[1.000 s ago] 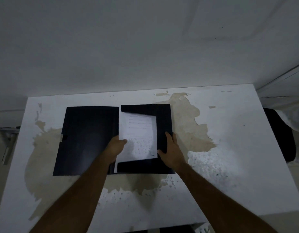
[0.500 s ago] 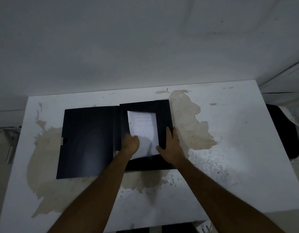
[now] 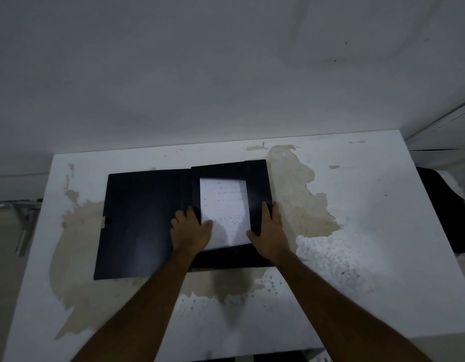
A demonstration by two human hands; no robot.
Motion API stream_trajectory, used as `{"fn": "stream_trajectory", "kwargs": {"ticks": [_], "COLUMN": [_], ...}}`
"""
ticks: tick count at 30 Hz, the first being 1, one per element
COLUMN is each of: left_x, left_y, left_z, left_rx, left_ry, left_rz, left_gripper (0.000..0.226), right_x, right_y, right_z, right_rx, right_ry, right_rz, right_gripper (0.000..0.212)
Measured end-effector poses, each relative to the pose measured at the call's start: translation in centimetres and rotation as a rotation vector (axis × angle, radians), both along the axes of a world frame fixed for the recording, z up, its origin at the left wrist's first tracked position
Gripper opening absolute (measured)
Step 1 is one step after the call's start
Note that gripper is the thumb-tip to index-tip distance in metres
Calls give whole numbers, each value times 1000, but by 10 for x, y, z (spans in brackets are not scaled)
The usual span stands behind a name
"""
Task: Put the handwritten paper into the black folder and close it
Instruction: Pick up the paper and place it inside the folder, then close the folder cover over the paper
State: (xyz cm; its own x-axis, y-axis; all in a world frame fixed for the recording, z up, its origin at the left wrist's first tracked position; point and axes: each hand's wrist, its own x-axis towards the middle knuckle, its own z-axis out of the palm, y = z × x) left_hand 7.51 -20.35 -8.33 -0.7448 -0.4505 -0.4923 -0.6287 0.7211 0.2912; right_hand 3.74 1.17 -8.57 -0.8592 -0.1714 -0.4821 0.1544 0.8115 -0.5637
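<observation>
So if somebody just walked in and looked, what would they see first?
Probably the black folder lying open in the middle of the worn white table, with the handwritten paper bright in its right half. Next, the two hands: the left hand pressing the paper's left edge, the right hand resting on the folder's right flap.

worn white table (image 3: 357, 231), open black folder (image 3: 142, 220) lying flat on it
</observation>
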Motion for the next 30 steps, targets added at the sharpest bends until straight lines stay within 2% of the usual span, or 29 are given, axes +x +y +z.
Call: {"fn": "stream_trajectory", "kwargs": {"ticks": [2,4,8,9,11,16,26,30], "left_x": [11,25,52,56,62,59,54,53], "left_y": [-39,-79,-146,-157,-171,-184,-185,-205], "left_z": [5,7,7,7,7,4,5,1], "left_rx": [-83,-162,-144,-109,-81,-151,-165,-50], "left_ry": [38,28,-75,-94,-122,-117,-131,-130], "left_rz": [22,76,348,391,396,414,458,511], "left_gripper": [78,82,142,153,161,148,141,140], "right_x": [1,2,6,6,7,5,3,4], "right_y": [-1,-1,-10,-13,-16,-17,-15,-14], "right_z": [0,-1,-4,-5,-6,-7,-6,-9], "right_rx": [10,43,224,246,259,256,228,228], "right_ry": [0,12,68,70,68,59,41,49], "right_rz": [6,22,64,59,48,48,47,51], "right_gripper": [98,96,92,91,91,90,91,91]}}
